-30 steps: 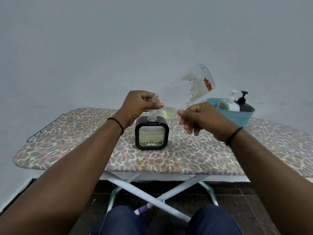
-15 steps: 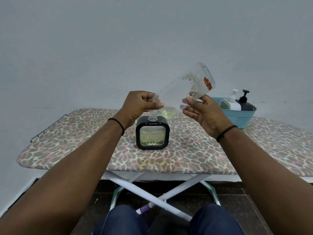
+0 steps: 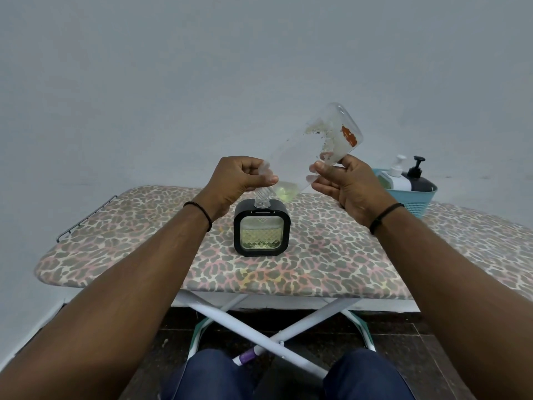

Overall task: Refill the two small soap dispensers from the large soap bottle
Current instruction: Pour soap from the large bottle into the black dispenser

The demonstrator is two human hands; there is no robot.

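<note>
Both hands, left hand (image 3: 235, 180) and right hand (image 3: 344, 183), grip the clear, nearly empty large soap bottle (image 3: 314, 151), pouring into the square black-framed dispenser (image 3: 261, 228); next, probably tilt steeper.

Leopard-print ironing board (image 3: 331, 264), black-framed dispenser (image 3: 262, 230) of yellow-green soap, teal basket (image 3: 415, 201).

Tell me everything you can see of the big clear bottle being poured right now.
The large soap bottle is clear plastic with torn label scraps and an orange patch near its base. It is tilted base-up, neck down toward the square black dispenser. Only a little pale yellow-green liquid remains, pooled at the shoulder. The left hand grips its neck end; the right hand holds the lower body from beneath.
</note>
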